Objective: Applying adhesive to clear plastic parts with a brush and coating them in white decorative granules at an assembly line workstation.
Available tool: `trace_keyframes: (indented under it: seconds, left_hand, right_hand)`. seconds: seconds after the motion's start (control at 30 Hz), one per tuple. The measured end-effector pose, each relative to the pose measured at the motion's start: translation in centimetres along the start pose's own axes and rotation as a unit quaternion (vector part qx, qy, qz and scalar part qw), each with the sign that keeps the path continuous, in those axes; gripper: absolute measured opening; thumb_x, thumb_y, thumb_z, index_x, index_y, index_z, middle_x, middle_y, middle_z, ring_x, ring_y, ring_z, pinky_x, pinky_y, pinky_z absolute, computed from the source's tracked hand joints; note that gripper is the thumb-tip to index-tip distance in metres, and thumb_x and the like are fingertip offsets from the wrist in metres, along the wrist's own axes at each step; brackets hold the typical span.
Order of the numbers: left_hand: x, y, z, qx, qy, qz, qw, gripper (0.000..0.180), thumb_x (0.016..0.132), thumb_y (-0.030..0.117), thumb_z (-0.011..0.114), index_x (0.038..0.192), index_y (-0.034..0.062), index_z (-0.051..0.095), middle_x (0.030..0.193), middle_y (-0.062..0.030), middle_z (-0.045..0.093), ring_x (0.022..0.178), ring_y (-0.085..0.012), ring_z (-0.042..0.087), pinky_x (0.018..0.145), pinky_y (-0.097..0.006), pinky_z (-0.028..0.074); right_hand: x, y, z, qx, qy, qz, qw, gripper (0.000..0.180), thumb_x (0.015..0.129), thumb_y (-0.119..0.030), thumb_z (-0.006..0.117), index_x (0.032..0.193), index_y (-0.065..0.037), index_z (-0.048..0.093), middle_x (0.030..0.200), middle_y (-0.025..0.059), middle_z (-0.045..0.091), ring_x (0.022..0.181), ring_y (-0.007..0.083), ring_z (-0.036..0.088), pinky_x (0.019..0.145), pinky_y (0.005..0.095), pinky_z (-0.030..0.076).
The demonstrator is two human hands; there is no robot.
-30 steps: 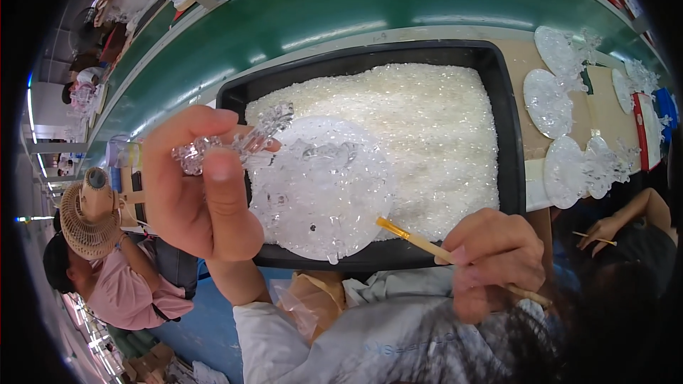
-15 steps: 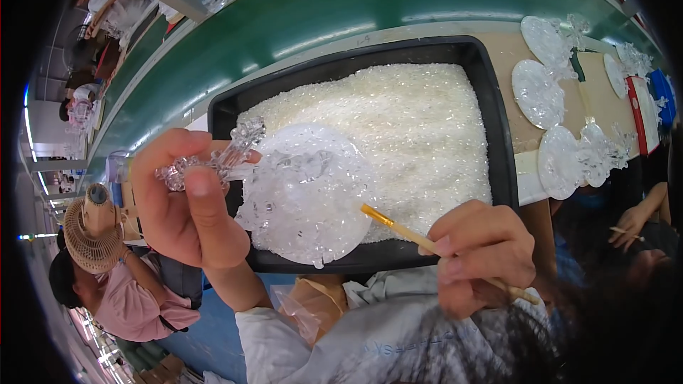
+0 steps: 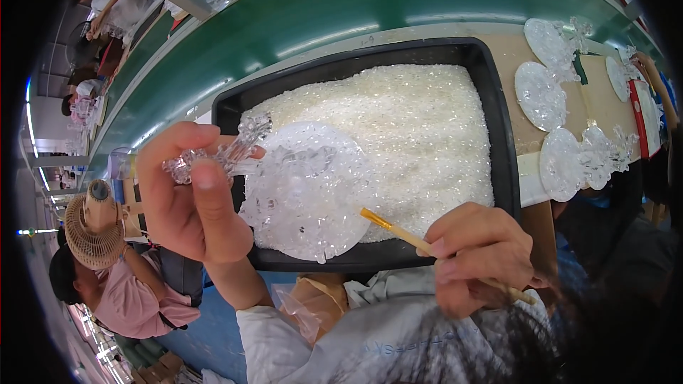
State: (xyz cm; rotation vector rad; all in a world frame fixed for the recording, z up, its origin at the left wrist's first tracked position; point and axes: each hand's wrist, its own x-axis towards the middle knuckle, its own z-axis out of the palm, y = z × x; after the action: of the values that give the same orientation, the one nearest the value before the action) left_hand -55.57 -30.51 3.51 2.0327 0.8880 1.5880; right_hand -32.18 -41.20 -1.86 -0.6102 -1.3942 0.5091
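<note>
My left hand (image 3: 213, 213) pinches the clear, beaded-looking stem of a plastic ornament (image 3: 313, 199), whose round, frosted disc faces up. The disc hangs over the near left part of a black tray (image 3: 502, 121) filled with glittery white flakes (image 3: 427, 128). In my right hand (image 3: 487, 249) is a slim paintbrush (image 3: 404, 232) with a pale wooden handle, held like a pen. Its yellowish tip lies at the disc's right edge; whether it touches cannot be made out. Part of the stem is hidden by my left fingers.
Several similar clear ornaments (image 3: 541, 96) lie on a tan board (image 3: 498, 64) at the right. Beyond them a co-worker's arm (image 3: 658, 82) is beside a red-edged box (image 3: 646, 121). A green surface (image 3: 313, 21) runs behind the tray. A person in pink (image 3: 139, 288) sits at the left.
My left hand and the ornament have shifted very slightly to the right. At the far right, a co-worker's arm now reaches over the red-edged box. My right hand has barely moved.
</note>
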Motion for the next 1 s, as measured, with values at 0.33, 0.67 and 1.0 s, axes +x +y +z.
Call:
trace_keyframes:
  seconds: [0.33,0.67,1.0]
  left_hand:
    - [-0.11,-0.18,-0.22,-0.013,0.001,-0.017,1.000,0.030,0.099,0.017,0.057,0.109,-0.0111,0.055,0.100,-0.0167,0.061,0.069,-0.0187,0.065,0.065,-0.027,0.052]
    - [-0.11,-0.03,-0.07,-0.014,-0.005,-0.002,1.000,0.031,0.099,0.018,0.058,0.109,-0.0106,0.054,0.100,-0.0171,0.061,0.072,-0.0211,0.066,0.067,-0.028,0.052]
    - [0.09,0.13,-0.12,0.000,-0.002,0.008,1.000,0.030,0.099,0.019,0.058,0.109,-0.0098,0.055,0.098,-0.0159,0.061,0.071,-0.0199,0.066,0.067,-0.028,0.052]
  right_hand:
    - [0.22,0.15,0.56,0.001,0.021,-0.017,1.000,0.019,0.058,0.005,0.063,0.077,0.001,0.060,0.075,0.0171,0.062,0.051,0.0246,0.059,0.043,0.0312,0.048]
    - [0.03,0.11,0.71,-0.003,0.005,-0.002,1.000,0.019,0.058,0.005,0.067,0.076,0.001,0.061,0.076,0.0166,0.063,0.054,0.0262,0.063,0.045,0.0320,0.052]
    - [-0.03,-0.06,0.46,0.000,0.014,0.006,1.000,0.018,0.063,0.003,0.071,0.078,0.000,0.061,0.081,0.0174,0.062,0.056,0.0257,0.062,0.046,0.0313,0.051]
